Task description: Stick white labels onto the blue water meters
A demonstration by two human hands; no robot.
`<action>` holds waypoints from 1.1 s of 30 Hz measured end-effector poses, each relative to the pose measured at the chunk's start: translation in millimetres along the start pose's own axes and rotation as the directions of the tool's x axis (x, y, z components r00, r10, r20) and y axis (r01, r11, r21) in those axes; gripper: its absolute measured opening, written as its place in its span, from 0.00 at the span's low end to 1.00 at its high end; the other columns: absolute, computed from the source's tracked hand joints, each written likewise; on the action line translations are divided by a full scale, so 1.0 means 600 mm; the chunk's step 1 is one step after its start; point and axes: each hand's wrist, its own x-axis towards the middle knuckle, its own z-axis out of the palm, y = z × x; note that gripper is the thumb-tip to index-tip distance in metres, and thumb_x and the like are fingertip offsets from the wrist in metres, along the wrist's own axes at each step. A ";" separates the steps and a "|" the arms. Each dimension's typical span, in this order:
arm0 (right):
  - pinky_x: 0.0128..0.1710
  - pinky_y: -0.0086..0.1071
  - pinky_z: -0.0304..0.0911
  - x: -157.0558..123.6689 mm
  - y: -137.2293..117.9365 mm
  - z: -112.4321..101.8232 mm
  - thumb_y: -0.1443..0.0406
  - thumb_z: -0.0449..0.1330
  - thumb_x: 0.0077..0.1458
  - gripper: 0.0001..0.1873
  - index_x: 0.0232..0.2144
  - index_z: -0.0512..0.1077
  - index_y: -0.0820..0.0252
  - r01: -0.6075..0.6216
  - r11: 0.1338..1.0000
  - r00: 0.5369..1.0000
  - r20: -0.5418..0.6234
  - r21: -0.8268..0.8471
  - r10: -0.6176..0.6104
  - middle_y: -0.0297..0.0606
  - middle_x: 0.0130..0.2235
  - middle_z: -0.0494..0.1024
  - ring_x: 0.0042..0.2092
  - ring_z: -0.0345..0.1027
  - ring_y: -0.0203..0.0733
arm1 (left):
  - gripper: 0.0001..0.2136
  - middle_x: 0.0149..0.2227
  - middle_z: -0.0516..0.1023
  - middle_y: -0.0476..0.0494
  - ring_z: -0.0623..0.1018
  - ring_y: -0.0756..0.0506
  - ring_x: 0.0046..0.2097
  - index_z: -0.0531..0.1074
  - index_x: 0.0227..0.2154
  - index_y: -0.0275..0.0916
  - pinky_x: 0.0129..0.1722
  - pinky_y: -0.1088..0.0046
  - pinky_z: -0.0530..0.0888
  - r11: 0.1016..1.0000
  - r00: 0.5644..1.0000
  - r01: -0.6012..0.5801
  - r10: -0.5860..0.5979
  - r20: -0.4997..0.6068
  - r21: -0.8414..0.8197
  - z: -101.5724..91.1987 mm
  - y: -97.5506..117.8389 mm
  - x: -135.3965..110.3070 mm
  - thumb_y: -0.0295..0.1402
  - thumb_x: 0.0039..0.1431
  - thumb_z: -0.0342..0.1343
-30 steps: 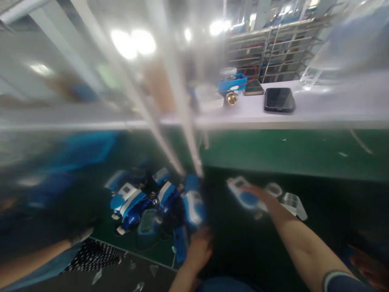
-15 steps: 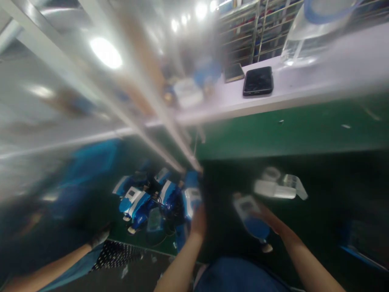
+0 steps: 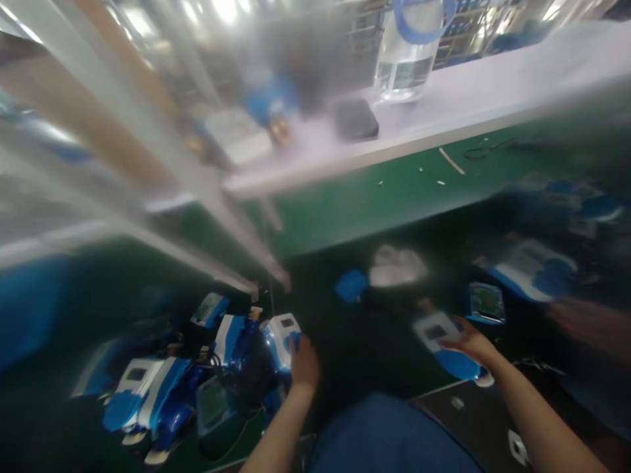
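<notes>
Clamping fingers round a blue-and-white device (image 3: pixel 456 365), right hand (image 3: pixel 476 343) sits right of the blue piece (image 3: pixel 351 285); left hand (image 3: pixel 305 365) touches another unit (image 3: pixel 280 338) left of it, can't tell if gripped. Sloppy hold might drop one.

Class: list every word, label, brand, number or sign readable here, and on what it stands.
No text can be read.
White-and-blue plastic device in the right grip: dark panel too small and blurred.
Blue-and-white plastic device at the left grip: likewise.
Clear container with blue ring: no lettering visible.
</notes>
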 end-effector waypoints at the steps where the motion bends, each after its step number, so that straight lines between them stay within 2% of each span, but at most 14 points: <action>1: 0.38 0.34 0.61 -0.003 0.006 -0.002 0.55 0.63 0.32 0.48 0.54 0.51 0.69 0.037 0.997 0.999 -0.023 -0.074 -0.039 0.51 0.43 0.70 0.40 0.67 0.49 | 0.16 0.47 0.68 0.33 0.62 0.37 0.53 0.69 0.42 0.32 0.54 0.54 0.53 1.000 1.000 0.000 0.000 -0.007 -0.001 -0.007 0.002 0.011 0.30 0.53 0.42; 3: 0.41 0.36 0.59 -0.013 0.014 0.007 0.56 0.62 0.33 0.45 0.54 0.53 0.67 0.107 0.964 0.989 -0.075 -0.244 -0.129 0.52 0.47 0.67 0.45 0.63 0.51 | 0.17 0.45 0.69 0.32 0.66 0.37 0.49 0.69 0.41 0.31 0.50 0.54 0.57 1.000 0.998 -0.027 0.026 -0.048 -0.004 -0.026 0.013 0.048 0.36 0.53 0.43; 7: 0.46 0.42 0.54 -0.040 0.009 0.057 0.59 0.61 0.36 0.37 0.51 0.59 0.65 0.150 0.841 0.939 -0.191 -0.520 -0.286 0.52 0.49 0.64 0.49 0.57 0.55 | 0.25 0.53 0.60 0.34 0.61 0.40 0.54 0.56 0.52 0.33 0.51 0.62 0.59 0.984 0.977 -0.175 0.171 -0.126 -0.020 -0.076 0.074 0.162 0.42 0.55 0.41; 9: 0.48 0.41 0.51 -0.053 0.003 0.081 0.62 0.59 0.39 0.34 0.51 0.59 0.65 0.131 0.810 0.917 -0.240 -0.572 -0.318 0.52 0.49 0.64 0.49 0.56 0.53 | 0.26 0.56 0.56 0.33 0.57 0.41 0.56 0.51 0.54 0.34 0.52 0.64 0.57 0.968 0.958 -0.250 0.244 -0.150 -0.024 -0.099 0.126 0.218 0.43 0.55 0.41; 11: 0.49 0.40 0.50 -0.061 0.001 0.099 0.66 0.58 0.39 0.33 0.51 0.59 0.66 0.109 0.788 0.903 -0.271 -0.606 -0.333 0.51 0.49 0.64 0.50 0.55 0.52 | 0.30 0.58 0.52 0.34 0.54 0.41 0.58 0.48 0.55 0.36 0.53 0.64 0.55 0.947 0.937 -0.320 0.313 -0.156 -0.027 -0.112 0.182 0.260 0.43 0.52 0.46; 13: 0.49 0.40 0.49 -0.065 0.003 0.110 0.69 0.57 0.38 0.34 0.51 0.58 0.67 0.112 0.772 0.894 -0.276 -0.626 -0.354 0.51 0.49 0.64 0.50 0.55 0.51 | 0.35 0.59 0.50 0.37 0.53 0.40 0.59 0.47 0.56 0.40 0.54 0.63 0.53 0.926 0.919 -0.375 0.367 -0.142 -0.031 -0.114 0.231 0.286 0.44 0.46 0.53; 15: 0.49 0.40 0.49 -0.065 0.006 0.116 0.69 0.56 0.39 0.34 0.52 0.57 0.67 0.125 0.766 0.889 -0.271 -0.630 -0.369 0.51 0.49 0.64 0.50 0.55 0.51 | 0.39 0.59 0.50 0.38 0.53 0.38 0.58 0.47 0.56 0.43 0.54 0.60 0.53 0.921 0.917 -0.388 0.381 -0.120 -0.040 -0.105 0.263 0.296 0.44 0.41 0.57; 17: 0.50 0.39 0.48 -0.064 0.011 0.116 0.70 0.56 0.38 0.36 0.53 0.56 0.68 0.146 0.770 0.893 -0.253 -0.621 -0.372 0.50 0.49 0.63 0.50 0.54 0.50 | 0.40 0.59 0.50 0.36 0.53 0.36 0.58 0.47 0.56 0.43 0.54 0.55 0.52 0.933 0.930 -0.356 0.348 -0.118 -0.050 -0.089 0.276 0.298 0.43 0.39 0.58; 19: 0.50 0.39 0.48 -0.062 0.014 0.111 0.70 0.57 0.36 0.39 0.54 0.54 0.67 0.182 0.778 0.897 -0.223 -0.601 -0.382 0.50 0.50 0.62 0.51 0.54 0.50 | 0.41 0.58 0.49 0.33 0.54 0.34 0.57 0.45 0.56 0.42 0.52 0.52 0.53 0.955 0.949 -0.291 0.281 -0.146 -0.059 -0.072 0.271 0.293 0.42 0.39 0.57; 22: 0.51 0.40 0.48 -0.058 0.014 0.097 0.67 0.59 0.35 0.41 0.55 0.53 0.64 0.263 0.794 0.897 -0.163 -0.548 -0.410 0.49 0.51 0.62 0.52 0.53 0.51 | 0.45 0.57 0.50 0.29 0.55 0.31 0.56 0.42 0.57 0.40 0.50 0.51 0.55 0.986 0.981 -0.108 0.084 -0.177 -0.129 -0.044 0.240 0.277 0.43 0.36 0.58; 24: 0.50 0.41 0.48 -0.052 0.007 0.089 0.62 0.60 0.36 0.41 0.55 0.54 0.62 0.282 0.817 0.903 -0.149 -0.503 -0.403 0.48 0.51 0.61 0.52 0.53 0.52 | 0.46 0.57 0.50 0.29 0.55 0.31 0.56 0.41 0.57 0.41 0.49 0.51 0.56 0.980 0.983 0.036 -0.070 -0.169 -0.195 -0.024 0.213 0.257 0.43 0.35 0.58; 28: 0.51 0.43 0.47 -0.035 -0.027 0.094 0.55 0.58 0.39 0.41 0.55 0.52 0.61 0.210 0.875 0.925 -0.202 -0.435 -0.323 0.49 0.52 0.60 0.53 0.52 0.53 | 0.44 0.57 0.49 0.31 0.57 0.32 0.56 0.41 0.57 0.43 0.48 0.50 0.57 0.928 0.952 0.204 -0.262 -0.157 -0.312 0.010 0.175 0.195 0.40 0.36 0.58; 30: 0.51 0.43 0.47 -0.026 -0.050 0.103 0.53 0.56 0.41 0.40 0.55 0.52 0.64 0.181 0.899 0.935 -0.214 -0.400 -0.283 0.50 0.50 0.62 0.52 0.53 0.53 | 0.41 0.56 0.52 0.33 0.59 0.32 0.54 0.43 0.57 0.44 0.48 0.49 0.57 0.898 0.921 0.221 -0.321 -0.222 -0.381 0.024 0.172 0.155 0.38 0.39 0.56; 33: 0.50 0.43 0.47 -0.016 -0.079 0.109 0.52 0.55 0.42 0.40 0.55 0.52 0.64 0.198 0.918 0.941 -0.195 -0.345 -0.276 0.50 0.49 0.62 0.51 0.55 0.53 | 0.34 0.53 0.57 0.35 0.58 0.34 0.55 0.49 0.55 0.42 0.51 0.51 0.56 0.853 0.845 0.221 -0.410 -0.344 -0.473 0.050 0.186 0.090 0.37 0.43 0.54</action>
